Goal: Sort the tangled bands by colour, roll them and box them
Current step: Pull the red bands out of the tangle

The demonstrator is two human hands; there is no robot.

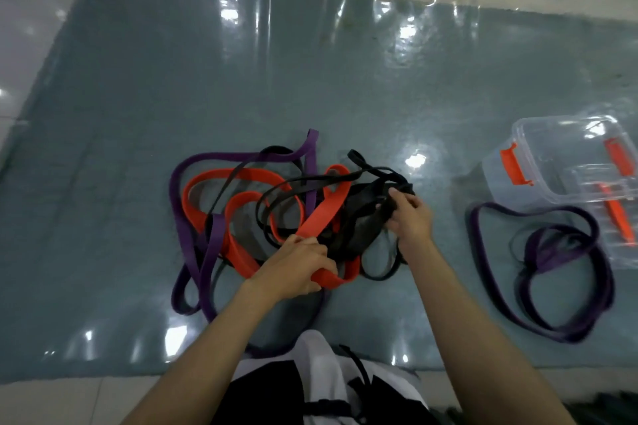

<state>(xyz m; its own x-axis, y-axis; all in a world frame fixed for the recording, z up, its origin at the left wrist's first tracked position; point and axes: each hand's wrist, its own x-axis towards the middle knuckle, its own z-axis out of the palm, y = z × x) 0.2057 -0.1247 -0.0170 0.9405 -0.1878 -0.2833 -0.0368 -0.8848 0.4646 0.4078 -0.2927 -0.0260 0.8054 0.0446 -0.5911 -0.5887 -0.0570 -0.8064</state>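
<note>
A tangle of bands lies mid-mat: an orange band (241,198), a purple band (193,165) looping round its left side, and black bands (359,217) bunched at the right. My left hand (297,265) grips a stretch of the orange band at the tangle's near edge. My right hand (411,217) pinches the black bands at the tangle's right end. Apart from the tangle, a second purple band (552,252) lies in loose loops on the right. Behind it stands a clear plastic box (538,162) with orange clips.
Everything lies on a grey-blue mat (207,79) under shiny clear plastic, with tiled floor around it. The box's clear lid (607,203) leans at the far right edge. My knee and clothing (321,373) show at the mat's near edge.
</note>
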